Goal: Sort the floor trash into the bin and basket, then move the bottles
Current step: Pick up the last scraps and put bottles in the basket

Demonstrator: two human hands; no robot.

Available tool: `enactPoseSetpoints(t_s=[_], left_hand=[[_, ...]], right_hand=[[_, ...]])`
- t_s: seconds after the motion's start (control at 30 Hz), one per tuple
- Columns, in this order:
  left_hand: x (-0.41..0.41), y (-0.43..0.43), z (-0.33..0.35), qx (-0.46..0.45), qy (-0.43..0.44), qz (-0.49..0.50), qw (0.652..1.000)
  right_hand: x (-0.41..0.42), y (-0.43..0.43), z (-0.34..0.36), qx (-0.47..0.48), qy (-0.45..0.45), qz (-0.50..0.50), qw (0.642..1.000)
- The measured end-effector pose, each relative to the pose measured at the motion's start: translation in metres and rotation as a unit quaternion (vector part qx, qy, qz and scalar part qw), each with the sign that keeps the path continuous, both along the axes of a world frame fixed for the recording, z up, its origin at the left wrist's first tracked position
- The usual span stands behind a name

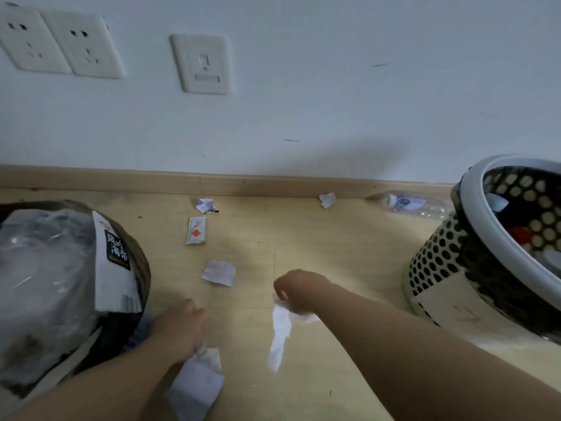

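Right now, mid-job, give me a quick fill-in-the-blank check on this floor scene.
1. The tissue strip hangs from the ____ hand.
2. The clear bottle lies along the skirting board, next to the ____.
3. The left hand holds white paper beside the ____.
Missing: right, the right hand; basket; bin.

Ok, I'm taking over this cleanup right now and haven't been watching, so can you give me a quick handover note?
The left hand grips a white paper; the right hand pinches a tissue strip.
The bin stands left, the basket right; both already hold trash.
To pick up: crumpled paper, sachet, middle scrap, far scrap.
The bottle lies beside the basket, not yet moved.
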State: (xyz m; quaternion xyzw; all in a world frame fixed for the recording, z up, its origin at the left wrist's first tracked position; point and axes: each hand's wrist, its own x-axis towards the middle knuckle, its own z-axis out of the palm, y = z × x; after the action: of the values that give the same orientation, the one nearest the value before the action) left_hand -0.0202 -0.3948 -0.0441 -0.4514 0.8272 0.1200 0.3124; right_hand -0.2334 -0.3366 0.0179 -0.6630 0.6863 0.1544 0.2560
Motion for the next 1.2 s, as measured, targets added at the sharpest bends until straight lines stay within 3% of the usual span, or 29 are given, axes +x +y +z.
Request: enactPoseSetpoints(t_s=[0.13,0.27,0.4,0.53,0.6,0.67,0.73,0.8,0.87,0.9,0.97,1.03,1.1,1.2], left_hand=[[0.004,0.011,-0.003,-0.008,-0.023,-0.011,1.000],[0.014,0.026,-0.017,-0.015,0.016,0.052,0.998],[0.031,0.024,-0.032,0.043,0.015,0.061,0.997],[0.027,0.013,-0.035,0.127,0.000,0.159,0.979],[0.018,0.009,-0.031,0.129,0.046,0.181,0.974],[0.001,0.005,-0.010,0.128,0.150,0.223,0.955],[-0.020,-0.001,0.011,0.132,0.275,0.292,0.906],[-0.042,-0.008,0.025,0.174,0.401,0.401,0.805],[-0.059,-0.008,0.039,0.236,0.489,0.505,0.671],[-0.066,-0.006,0.046,0.246,0.512,0.535,0.626],[-0.075,-0.003,0.055,0.266,0.539,0.541,0.587],[-0.079,-0.001,0.060,0.270,0.540,0.506,0.616],[-0.078,0.001,0.059,0.240,0.516,0.470,0.674],[-0.069,0.003,0.056,0.153,0.488,0.396,0.763]], right_hand=[[0.032,-0.031,0.030,-0.057,-0.006,-0.037,0.998],[0.062,-0.023,0.034,-0.124,0.005,0.011,0.992],[0.054,-0.002,0.017,-0.089,0.050,0.082,0.991],[0.019,0.009,0.007,-0.055,0.066,0.031,0.996],[0.003,0.015,0.004,-0.026,0.065,-0.015,0.997],[-0.007,0.018,0.001,0.005,0.044,-0.084,0.995],[-0.010,0.015,-0.003,0.017,-0.023,-0.194,0.981],[-0.007,0.008,-0.006,-0.006,-0.148,-0.324,0.935],[0.000,0.001,-0.005,-0.035,-0.287,-0.444,0.848],[0.004,-0.003,-0.002,-0.045,-0.344,-0.488,0.801],[0.014,-0.011,0.003,-0.045,-0.438,-0.537,0.720],[0.026,-0.017,0.007,-0.033,-0.509,-0.544,0.666],[0.035,-0.023,0.005,-0.013,-0.549,-0.539,0.639],[0.041,-0.024,-0.004,-0.014,-0.531,-0.517,0.671]])
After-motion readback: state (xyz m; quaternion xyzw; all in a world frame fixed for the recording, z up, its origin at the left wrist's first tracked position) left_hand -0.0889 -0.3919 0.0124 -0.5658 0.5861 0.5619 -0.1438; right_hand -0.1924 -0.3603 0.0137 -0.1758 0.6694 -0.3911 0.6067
